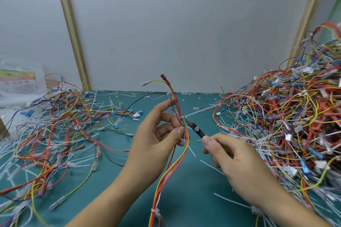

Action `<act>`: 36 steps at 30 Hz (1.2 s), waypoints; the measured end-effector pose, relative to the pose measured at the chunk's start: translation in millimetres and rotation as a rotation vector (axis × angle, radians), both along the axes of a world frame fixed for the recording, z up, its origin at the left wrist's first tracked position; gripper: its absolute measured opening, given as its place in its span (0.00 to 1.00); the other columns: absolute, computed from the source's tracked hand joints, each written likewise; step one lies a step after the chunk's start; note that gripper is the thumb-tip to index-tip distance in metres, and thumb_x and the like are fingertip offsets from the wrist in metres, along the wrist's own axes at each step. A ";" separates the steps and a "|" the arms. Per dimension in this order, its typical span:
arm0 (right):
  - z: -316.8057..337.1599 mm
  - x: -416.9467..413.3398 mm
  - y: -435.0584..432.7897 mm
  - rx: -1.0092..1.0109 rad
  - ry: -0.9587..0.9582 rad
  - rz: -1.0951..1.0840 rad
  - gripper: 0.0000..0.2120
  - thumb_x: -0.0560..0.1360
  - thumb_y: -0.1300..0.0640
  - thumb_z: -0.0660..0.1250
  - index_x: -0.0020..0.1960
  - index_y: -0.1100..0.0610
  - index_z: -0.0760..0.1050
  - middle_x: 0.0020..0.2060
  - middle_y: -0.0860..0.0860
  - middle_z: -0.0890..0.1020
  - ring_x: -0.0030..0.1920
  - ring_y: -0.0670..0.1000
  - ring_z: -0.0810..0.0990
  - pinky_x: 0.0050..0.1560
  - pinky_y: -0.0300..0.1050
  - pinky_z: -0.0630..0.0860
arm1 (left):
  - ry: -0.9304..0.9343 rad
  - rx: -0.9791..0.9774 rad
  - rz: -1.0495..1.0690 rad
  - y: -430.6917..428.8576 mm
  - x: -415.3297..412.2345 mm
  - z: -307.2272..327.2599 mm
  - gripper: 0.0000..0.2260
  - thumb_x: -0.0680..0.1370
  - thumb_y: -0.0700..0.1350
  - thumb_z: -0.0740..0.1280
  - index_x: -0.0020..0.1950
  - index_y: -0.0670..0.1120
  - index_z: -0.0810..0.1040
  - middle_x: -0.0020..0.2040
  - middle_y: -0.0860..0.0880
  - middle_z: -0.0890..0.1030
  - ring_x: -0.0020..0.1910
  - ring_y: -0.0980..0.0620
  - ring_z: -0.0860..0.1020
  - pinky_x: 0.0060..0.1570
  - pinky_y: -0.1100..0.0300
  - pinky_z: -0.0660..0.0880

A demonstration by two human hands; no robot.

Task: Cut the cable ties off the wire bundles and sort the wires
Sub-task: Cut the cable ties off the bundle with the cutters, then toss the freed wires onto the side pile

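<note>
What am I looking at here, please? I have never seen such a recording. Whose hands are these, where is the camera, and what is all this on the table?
There is no machine here: a person works with two bare hands. The single picture comes from a camera worn on the person's head, looking forward and down. The left hand pinches a wire bundle of red, orange and yellow wires and holds it upright. The right hand holds small cutters, with their tip at a white cable tie around the bundle. On the green table a big heap of tangled wires lies at the right, looser wires at the left, and many white tie pieces are scattered about.
</note>
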State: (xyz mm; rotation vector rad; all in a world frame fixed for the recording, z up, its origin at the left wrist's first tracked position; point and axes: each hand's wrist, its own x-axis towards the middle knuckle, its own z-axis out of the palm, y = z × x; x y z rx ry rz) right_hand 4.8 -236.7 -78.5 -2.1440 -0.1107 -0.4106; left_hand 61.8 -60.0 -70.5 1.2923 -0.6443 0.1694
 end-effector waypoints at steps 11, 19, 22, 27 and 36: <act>3.4 0.7 0.3 0.207 0.207 -0.059 0.15 0.76 0.36 0.60 0.44 0.46 0.75 0.32 0.50 0.77 0.30 0.49 0.71 0.35 0.51 0.71 | 0.026 0.003 0.050 1.9 6.4 -4.7 0.21 0.77 0.27 0.65 0.65 0.47 0.73 0.38 0.53 0.76 0.36 0.52 0.80 0.39 0.65 0.77; -21.9 15.4 -16.3 -0.638 0.217 -0.219 0.20 0.75 0.33 0.61 0.63 0.40 0.66 0.54 0.41 0.73 0.59 0.47 0.71 0.61 0.46 0.69 | 0.037 0.015 0.019 1.1 8.5 -9.8 0.21 0.77 0.28 0.67 0.65 0.47 0.74 0.39 0.51 0.77 0.37 0.50 0.81 0.41 0.64 0.78; -25.5 19.0 -15.7 -0.663 0.209 -0.209 0.23 0.74 0.33 0.62 0.65 0.40 0.67 0.57 0.39 0.71 0.63 0.45 0.69 0.65 0.44 0.66 | 0.045 0.057 -0.034 0.1 7.6 -13.4 0.21 0.76 0.31 0.69 0.66 0.48 0.74 0.42 0.50 0.77 0.38 0.50 0.81 0.42 0.62 0.78; -7.3 14.9 -3.8 -0.093 -0.020 -0.068 0.07 0.79 0.48 0.67 0.51 0.49 0.82 0.47 0.44 0.83 0.51 0.43 0.79 0.52 0.40 0.74 | 0.052 0.099 -0.008 0.4 9.5 -17.1 0.23 0.71 0.41 0.74 0.66 0.51 0.75 0.45 0.54 0.78 0.39 0.51 0.81 0.44 0.59 0.78; 105.1 -22.9 33.1 0.521 0.183 0.365 0.08 0.80 0.61 0.63 0.45 0.62 0.77 0.33 0.55 0.83 0.23 0.49 0.78 0.20 0.37 0.71 | -0.140 0.200 0.055 8.4 -5.8 65.0 0.14 0.78 0.54 0.68 0.63 0.57 0.78 0.44 0.51 0.79 0.38 0.57 0.79 0.39 0.64 0.76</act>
